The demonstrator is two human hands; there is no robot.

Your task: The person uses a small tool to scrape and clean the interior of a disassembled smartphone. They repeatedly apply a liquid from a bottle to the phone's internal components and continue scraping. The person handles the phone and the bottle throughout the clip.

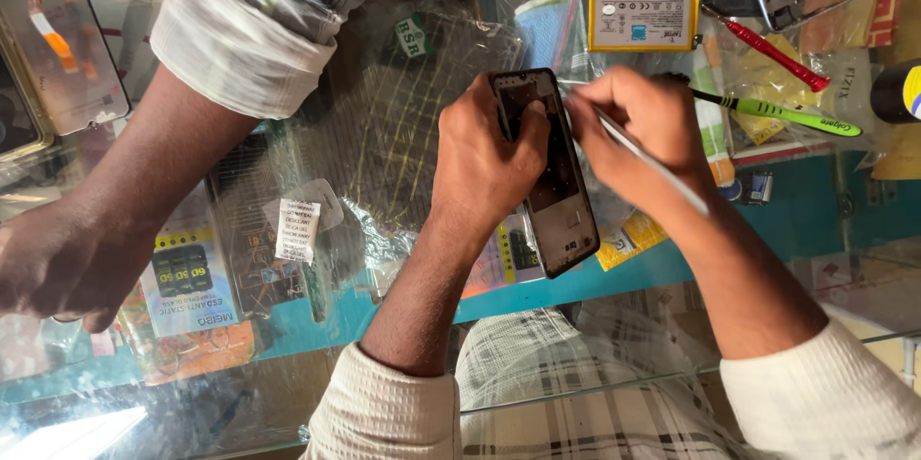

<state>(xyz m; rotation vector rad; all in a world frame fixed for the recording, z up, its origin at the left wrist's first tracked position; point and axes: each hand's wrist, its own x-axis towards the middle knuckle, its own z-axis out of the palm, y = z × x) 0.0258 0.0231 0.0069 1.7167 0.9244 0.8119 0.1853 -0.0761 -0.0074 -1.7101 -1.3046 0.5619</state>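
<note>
My left hand (489,148) grips an opened black phone frame (566,211), its inside facing up, with my thumb pressed on its upper part. My right hand (638,129) holds a thin silver tool (657,167) like a pen, its tip at the frame's upper right edge. Both hands work over a glass counter (796,220) just in front of my checked trousers. The tool's tip is hidden between my fingers and the phone.
Another person's arm (144,182) in a rolled striped sleeve reaches down at the left. A phone battery (643,11), a red screwdriver (775,55), a green screwdriver (782,115), a black tape roll (897,91) and clear plastic packets (384,134) lie behind the hands.
</note>
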